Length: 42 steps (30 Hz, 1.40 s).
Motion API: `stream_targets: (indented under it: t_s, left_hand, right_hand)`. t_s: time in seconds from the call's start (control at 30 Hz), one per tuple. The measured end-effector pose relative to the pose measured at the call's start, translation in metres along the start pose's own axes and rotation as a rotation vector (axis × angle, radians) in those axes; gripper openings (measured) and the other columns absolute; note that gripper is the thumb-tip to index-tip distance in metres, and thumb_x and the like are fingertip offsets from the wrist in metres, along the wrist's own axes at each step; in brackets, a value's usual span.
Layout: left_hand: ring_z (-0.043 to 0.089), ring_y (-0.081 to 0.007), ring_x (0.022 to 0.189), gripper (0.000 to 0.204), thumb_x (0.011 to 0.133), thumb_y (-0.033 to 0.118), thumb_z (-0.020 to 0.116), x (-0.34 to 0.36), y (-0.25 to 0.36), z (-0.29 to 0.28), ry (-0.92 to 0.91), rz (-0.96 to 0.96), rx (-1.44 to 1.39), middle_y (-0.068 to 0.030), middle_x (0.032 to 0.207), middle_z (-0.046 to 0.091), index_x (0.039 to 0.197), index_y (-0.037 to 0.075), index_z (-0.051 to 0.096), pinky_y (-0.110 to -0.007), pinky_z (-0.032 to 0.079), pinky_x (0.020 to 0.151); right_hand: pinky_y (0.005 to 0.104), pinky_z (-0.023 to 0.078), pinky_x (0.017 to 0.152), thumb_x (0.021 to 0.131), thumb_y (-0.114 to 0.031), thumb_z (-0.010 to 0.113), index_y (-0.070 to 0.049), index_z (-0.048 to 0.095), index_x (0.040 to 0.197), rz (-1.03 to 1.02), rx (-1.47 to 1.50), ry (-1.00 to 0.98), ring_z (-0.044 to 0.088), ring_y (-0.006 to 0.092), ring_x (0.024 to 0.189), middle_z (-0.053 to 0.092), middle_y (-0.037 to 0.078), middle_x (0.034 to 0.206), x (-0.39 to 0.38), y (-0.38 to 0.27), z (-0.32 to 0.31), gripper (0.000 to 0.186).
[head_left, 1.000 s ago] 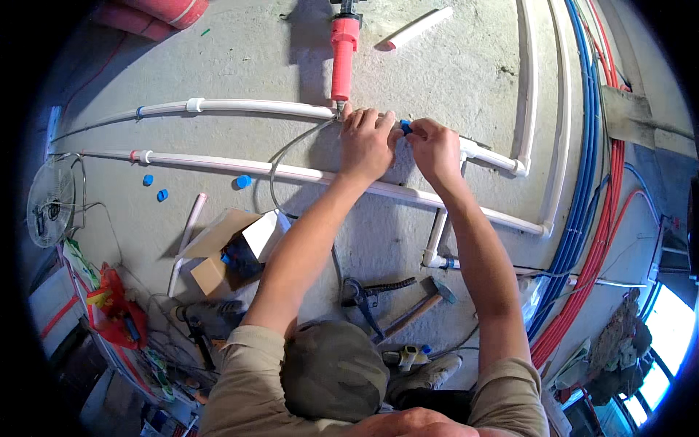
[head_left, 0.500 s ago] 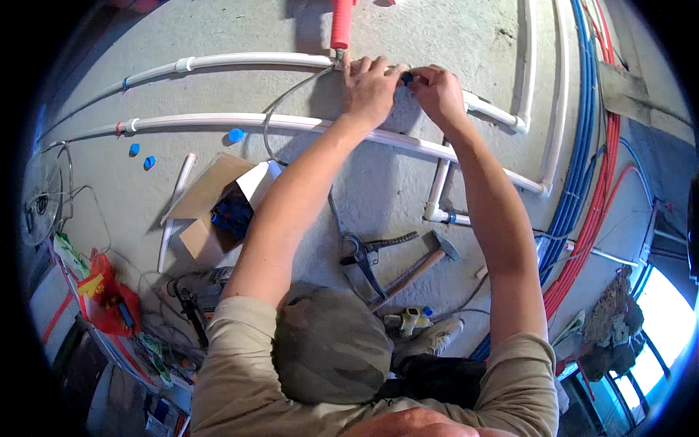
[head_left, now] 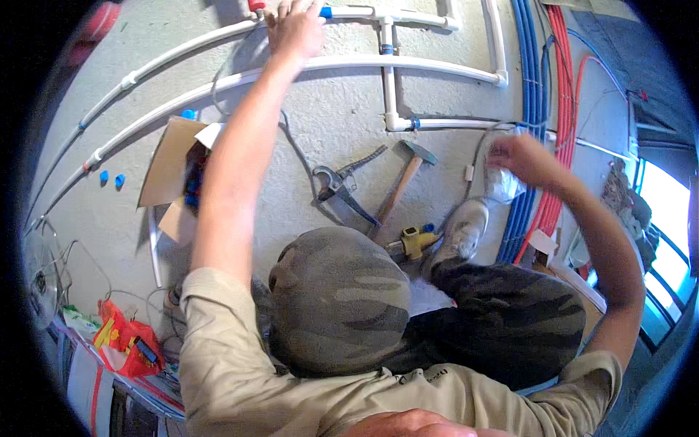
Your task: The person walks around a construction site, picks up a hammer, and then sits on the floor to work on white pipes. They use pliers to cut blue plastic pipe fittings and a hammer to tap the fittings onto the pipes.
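Note:
My left hand [head_left: 295, 29] rests at the upper white pipe [head_left: 353, 13], fingers spread, beside a blue fitting [head_left: 325, 12] and the lower end of a red tool [head_left: 256, 4], which is mostly cut off. My right hand [head_left: 520, 156] hangs over a white plastic bag [head_left: 501, 180] by the cable bundles, fingers curled and slightly smeared by motion; whether it holds anything is unclear. Left of that hand, a hammer [head_left: 404, 182] and a large pipe cutter [head_left: 337, 189] lie on the concrete floor [head_left: 346, 124]. A yellow tool [head_left: 412, 244] is beside my shoe [head_left: 462, 233].
An open cardboard box [head_left: 162, 164] and small blue caps [head_left: 119, 180] lie left. A fan [head_left: 40, 269] and red bag [head_left: 131, 342] are farther left. Blue pipes [head_left: 533, 87] and red pipes [head_left: 559, 73] run along the right, beside a lower white pipe [head_left: 451, 124].
My right hand has left the blue fitting at the upper pipe and moved down and right. My left hand remains at that pipe. The view has shifted, raising the pipes in the picture.

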<state>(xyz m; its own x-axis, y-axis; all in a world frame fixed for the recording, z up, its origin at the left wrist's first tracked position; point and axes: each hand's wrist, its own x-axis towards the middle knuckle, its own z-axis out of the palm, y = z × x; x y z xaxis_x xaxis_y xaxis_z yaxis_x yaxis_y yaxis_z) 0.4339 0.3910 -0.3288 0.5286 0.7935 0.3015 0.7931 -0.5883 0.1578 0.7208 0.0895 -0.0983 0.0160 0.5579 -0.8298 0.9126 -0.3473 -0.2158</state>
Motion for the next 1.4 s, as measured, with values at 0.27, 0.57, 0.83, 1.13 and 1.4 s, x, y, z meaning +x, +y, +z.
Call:
stream_targets:
  t_s: [0.27, 0.57, 0.83, 1.13, 1.4]
  left_hand:
    - [0.065, -0.0330, 0.083, 0.012, 0.081, 0.003, 0.072, -0.262, 0.088, -0.143, -0.120, 0.068, -0.716, -0.0147, 0.088, 0.067, 0.093, 0.001, 0.070, -0.044, 0.053, 0.075]
    - [0.067, -0.0334, 0.080, 0.007, 0.090, 0.002, 0.069, -0.350, -0.011, -0.242, 0.236, -0.756, -0.467, -0.0165, 0.087, 0.068, 0.096, -0.001, 0.070, -0.039, 0.053, 0.072]
    - [0.061, -0.0403, 0.110, 0.032, 0.087, 0.018, 0.072, -0.227, -0.057, -0.150, -0.052, -0.666, -0.151, -0.0196, 0.114, 0.062, 0.115, 0.003, 0.066, -0.047, 0.050, 0.095]
    - [0.064, -0.0167, 0.084, 0.027, 0.081, 0.002, 0.079, -0.239, -0.030, -0.228, 0.317, -0.638, -0.323, -0.0072, 0.094, 0.065, 0.100, 0.002, 0.059, -0.033, 0.052, 0.080]
    - [0.068, -0.0132, 0.089, 0.028, 0.082, 0.004, 0.083, -0.069, 0.172, -0.269, -0.697, -0.513, -0.838, -0.0065, 0.096, 0.070, 0.105, -0.003, 0.067, -0.029, 0.056, 0.080]
  right_hand:
    - [0.0305, 0.047, 0.046, 0.100, -0.046, 0.066, 0.003, 0.069, 0.087, 0.244, 0.817, -0.095, 0.061, 0.0173, 0.048, 0.065, 0.008, 0.065, 0.083, 0.001, 0.198, 0.051]
    - [0.0323, 0.043, 0.048, 0.093, -0.040, 0.071, -0.003, 0.065, 0.075, 0.124, 0.738, 0.377, 0.057, 0.0139, 0.054, 0.062, 0.005, 0.064, 0.139, 0.007, 0.252, 0.042]
    - [0.0391, 0.050, 0.058, 0.091, -0.044, 0.070, -0.001, 0.069, 0.077, -0.149, 0.496, 0.445, 0.065, 0.0231, 0.060, 0.067, 0.013, 0.066, 0.100, -0.061, 0.172, 0.045]
    - [0.0498, 0.056, 0.081, 0.096, -0.055, 0.061, -0.004, 0.071, 0.105, -0.523, 0.221, 0.271, 0.071, 0.0395, 0.090, 0.073, 0.021, 0.096, 0.080, -0.036, 0.139, 0.053]
    - [0.0289, 0.051, 0.080, 0.107, -0.030, 0.057, 0.000, 0.067, 0.126, -0.984, 1.608, -0.034, 0.060, 0.0118, 0.088, 0.067, 0.005, 0.099, 0.085, -0.076, 0.061, 0.037]
